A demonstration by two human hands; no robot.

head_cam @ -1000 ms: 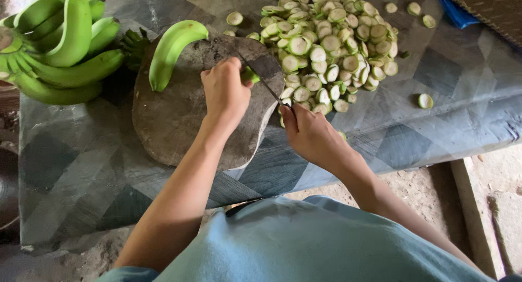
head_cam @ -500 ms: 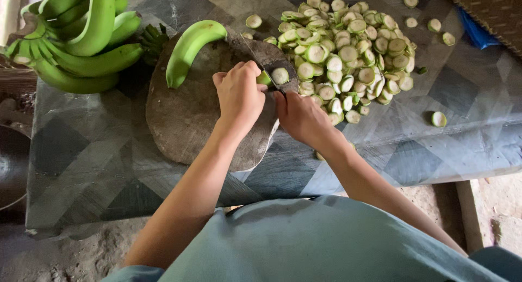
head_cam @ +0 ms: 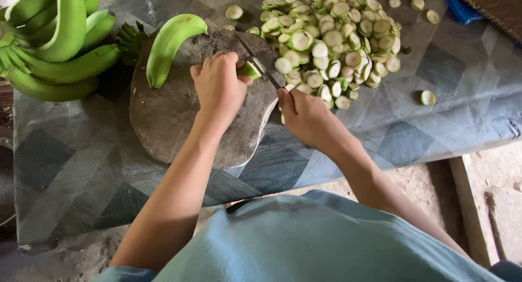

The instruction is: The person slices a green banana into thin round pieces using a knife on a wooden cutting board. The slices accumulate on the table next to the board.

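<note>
While the left hand [head_cam: 219, 86] closed over a short green banana stub [head_cam: 248, 70] at upper centre of the frame, the right hand [head_cam: 307, 119] was shut around the handle of a knife [head_cam: 260, 63], blade angled up and left across the stub's cut end. The stub lay on a round, worn wooden chopping board [head_cam: 179, 113] in the centre-left, only its pale cut tip showing past the left fingers. The knife handle itself was hidden in the right fist; only the dark blade showed.

A whole green banana [head_cam: 169, 42] rested on the board's upper left edge, uncut. A bunch of green bananas [head_cam: 54, 42] sat at the upper left of the frame, just off the board. A heap of pale round banana slices [head_cam: 331, 37] filled the upper right, touching the board's right rim, with a few strays further right. All sat on a grey patterned tabletop [head_cam: 424, 129].

Judged step: slicing, near the end of this banana, little stub left. The next cut likely called for the left fingertips curled back clear of the blade, since the blade stood just beside them, and a straight downward press. Slip risk looked real on so short a piece.
</note>
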